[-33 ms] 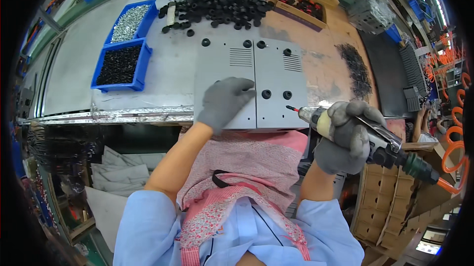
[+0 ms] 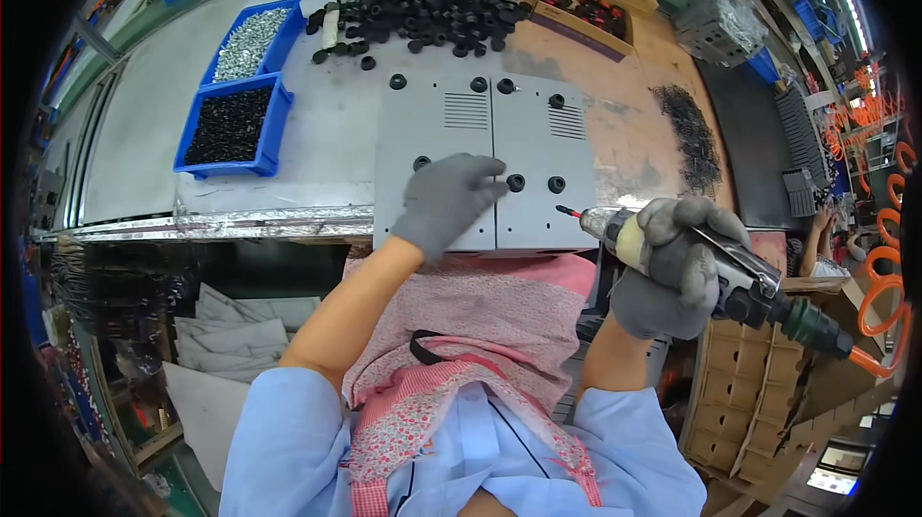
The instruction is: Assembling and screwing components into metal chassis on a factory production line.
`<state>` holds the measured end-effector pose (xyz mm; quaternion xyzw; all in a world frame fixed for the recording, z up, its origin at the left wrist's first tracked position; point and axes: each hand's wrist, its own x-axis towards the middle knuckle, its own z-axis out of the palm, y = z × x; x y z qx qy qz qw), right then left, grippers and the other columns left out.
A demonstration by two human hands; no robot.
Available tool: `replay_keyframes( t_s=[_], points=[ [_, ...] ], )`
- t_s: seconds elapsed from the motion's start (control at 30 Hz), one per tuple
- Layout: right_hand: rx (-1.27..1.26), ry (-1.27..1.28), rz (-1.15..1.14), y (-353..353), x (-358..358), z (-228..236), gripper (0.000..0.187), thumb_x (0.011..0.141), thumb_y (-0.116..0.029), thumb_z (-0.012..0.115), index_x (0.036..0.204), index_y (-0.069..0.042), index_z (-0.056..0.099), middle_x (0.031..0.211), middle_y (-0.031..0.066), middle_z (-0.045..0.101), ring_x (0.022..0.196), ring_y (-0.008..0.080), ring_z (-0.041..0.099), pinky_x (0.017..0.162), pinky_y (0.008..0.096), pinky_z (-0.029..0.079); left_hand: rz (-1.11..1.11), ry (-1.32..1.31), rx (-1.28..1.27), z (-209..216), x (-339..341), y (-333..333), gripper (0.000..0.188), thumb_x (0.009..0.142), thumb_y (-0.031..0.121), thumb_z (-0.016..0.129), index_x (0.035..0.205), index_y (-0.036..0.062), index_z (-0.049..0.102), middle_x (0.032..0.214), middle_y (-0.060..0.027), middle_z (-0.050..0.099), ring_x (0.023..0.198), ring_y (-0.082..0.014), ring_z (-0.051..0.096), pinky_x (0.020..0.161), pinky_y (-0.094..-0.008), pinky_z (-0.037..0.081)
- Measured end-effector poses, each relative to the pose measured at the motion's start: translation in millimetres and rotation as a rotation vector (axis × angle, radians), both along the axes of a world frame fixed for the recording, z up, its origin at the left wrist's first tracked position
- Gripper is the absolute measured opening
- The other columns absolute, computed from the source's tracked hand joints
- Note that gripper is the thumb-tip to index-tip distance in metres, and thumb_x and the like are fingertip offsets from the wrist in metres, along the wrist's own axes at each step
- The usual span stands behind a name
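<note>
My left hand [image 2: 447, 202], in a grey glove, hovers over the left one of two grey metal panels [image 2: 451, 145]. Its fingers are apart and reach toward a black round foot [image 2: 516, 183] on the right panel [image 2: 543, 157]; I see nothing held in them. Beside the hand, another black foot [image 2: 422, 163] is partly covered. More black feet sit along the panels' far side. My right hand [image 2: 677, 263], also gloved, is closed round an air screwdriver [image 2: 735, 272]. Its red-banded bit [image 2: 569, 212] points left, just off the right panel's near corner.
Two blue bins stand at left, one with silver screws [image 2: 252, 44], one with black screws [image 2: 229, 126]. Loose black feet [image 2: 423, 8] are heaped at the back beside a cardboard box [image 2: 581, 13]. Dark screws [image 2: 690, 133] lie at right. An orange coiled hose [image 2: 881, 311] hangs at far right.
My left hand has shifted slightly right, uncovering part of a black foot on the left panel; its thumb and fingers look further apart. The screwdriver and right hand have hardly moved.
</note>
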<state>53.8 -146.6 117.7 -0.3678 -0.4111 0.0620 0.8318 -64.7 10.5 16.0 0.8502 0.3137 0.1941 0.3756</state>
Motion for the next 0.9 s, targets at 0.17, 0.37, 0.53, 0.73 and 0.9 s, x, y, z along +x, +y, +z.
replay_keyframes(
  t_s=[0.17, 0.37, 0.53, 0.73, 0.9],
  points=[
    [0.004, 0.004, -0.041, -12, 4, 5, 0.037, 0.075, -0.018, 0.05, 0.107, -0.001, 0.058, 0.094, 0.0139, 0.061, 0.073, 0.0201, 0.055, 0.067, 0.0346, 0.045, 0.034, 0.083, -0.002, 4, 29, 10, 0.028, 0.084, 0.03, 0.059, 0.106, 0.0138, 0.066, 0.1, -0.0097, 0.066, 0.093, -0.0264, 0.063, 0.079, -0.0376, 0.049],
    [0.014, 0.082, -0.083, -12, 3, 4, 0.037, 0.075, -0.018, 0.052, 0.109, -0.004, 0.057, 0.093, 0.0123, 0.06, 0.073, 0.0195, 0.054, 0.068, 0.0337, 0.045, 0.082, 0.065, 0.237, -5, 78, 75, 0.025, 0.085, 0.027, 0.057, 0.105, 0.0148, 0.066, 0.098, -0.0105, 0.067, 0.091, -0.0291, 0.064, 0.077, -0.0395, 0.05],
    [0.048, 0.006, 0.083, -14, 12, -4, 0.039, 0.083, -0.013, 0.053, 0.12, -0.004, 0.047, 0.102, 0.0187, 0.057, 0.081, 0.0241, 0.058, 0.067, 0.042, 0.054, -0.023, 0.379, 0.324, -17, 124, 103, 0.025, 0.086, 0.027, 0.056, 0.105, 0.0134, 0.066, 0.102, -0.0115, 0.065, 0.096, -0.0292, 0.062, 0.082, -0.0403, 0.048],
    [0.0, 0.044, 0.014, -9, 9, -2, 0.037, 0.079, -0.018, 0.055, 0.114, -0.006, 0.055, 0.099, 0.0125, 0.063, 0.076, 0.0196, 0.055, 0.069, 0.0336, 0.046, -0.053, 0.519, 0.367, -17, 140, 106, 0.025, 0.087, 0.026, 0.056, 0.098, 0.0055, 0.065, 0.102, -0.0181, 0.064, 0.095, -0.0316, 0.063, 0.08, -0.0416, 0.048],
    [-0.003, -0.005, 0.013, -9, 13, -4, 0.036, 0.08, -0.018, 0.055, 0.114, -0.004, 0.055, 0.1, 0.0129, 0.062, 0.075, 0.0198, 0.056, 0.07, 0.0347, 0.047, -0.063, 0.024, -0.116, 12, 119, 98, 0.032, 0.089, 0.032, 0.056, 0.104, 0.0035, 0.06, 0.088, -0.0089, 0.062, 0.071, -0.0211, 0.06, 0.065, -0.0343, 0.049]
  ],
)
